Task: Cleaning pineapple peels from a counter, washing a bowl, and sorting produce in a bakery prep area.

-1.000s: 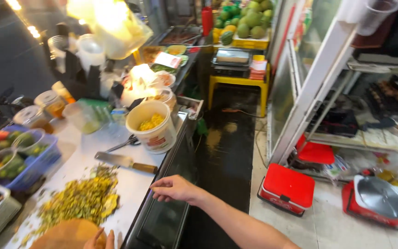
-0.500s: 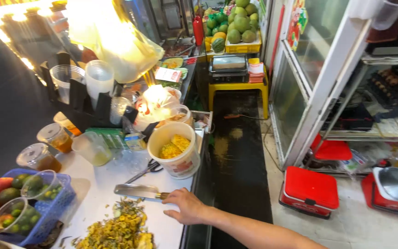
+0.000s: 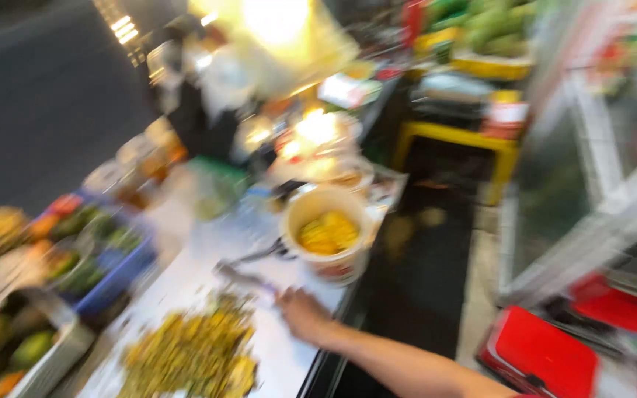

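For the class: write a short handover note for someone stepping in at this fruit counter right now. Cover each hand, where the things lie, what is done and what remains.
Right hand: on the white counter, at the knife handle; the picture is too blurred to tell the grip.
Left hand: out of view.
Tub of yellow pieces stands just beyond the knife; pile of peelings lies nearer.
Done: fruit cut into the tub.
Left: peelings remain on the counter.

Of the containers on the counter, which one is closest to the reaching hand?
The white bucket of yellow pieces, just beyond the right hand. The blue basket of fruit sits across the counter to the left, farther off.
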